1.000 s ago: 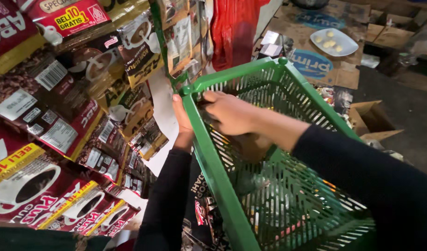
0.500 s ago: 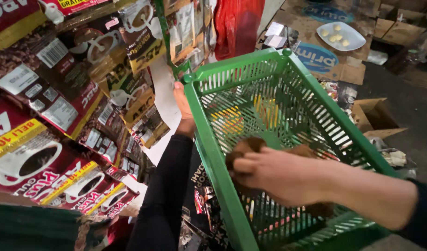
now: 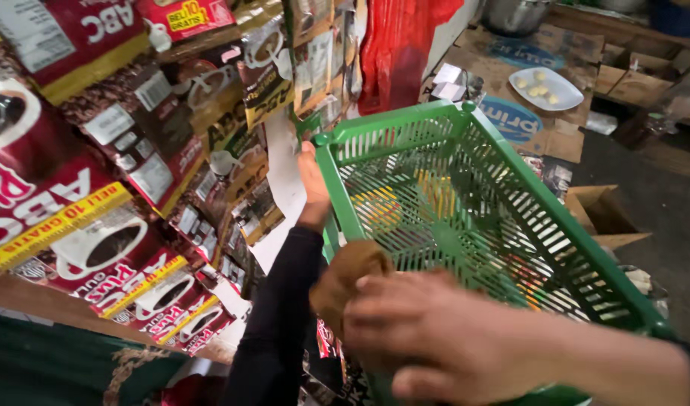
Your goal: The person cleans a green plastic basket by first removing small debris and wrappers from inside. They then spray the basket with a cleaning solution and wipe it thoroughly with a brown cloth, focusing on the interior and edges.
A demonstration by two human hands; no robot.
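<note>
My left hand (image 3: 313, 180) is clamped on the green basket (image 3: 465, 225) rim; my right hand (image 3: 428, 338) grips a brown cloth (image 3: 345, 274) inside it

Warm, dim light fell evenly; shadow pooled toward five o'clock, and my right hand (image 3: 435, 338) smeared with motion blur near six.

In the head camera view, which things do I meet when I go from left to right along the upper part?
Coffee sachet packs → left hand on the basket rim → green plastic basket → white plate → cardboard box.
</note>
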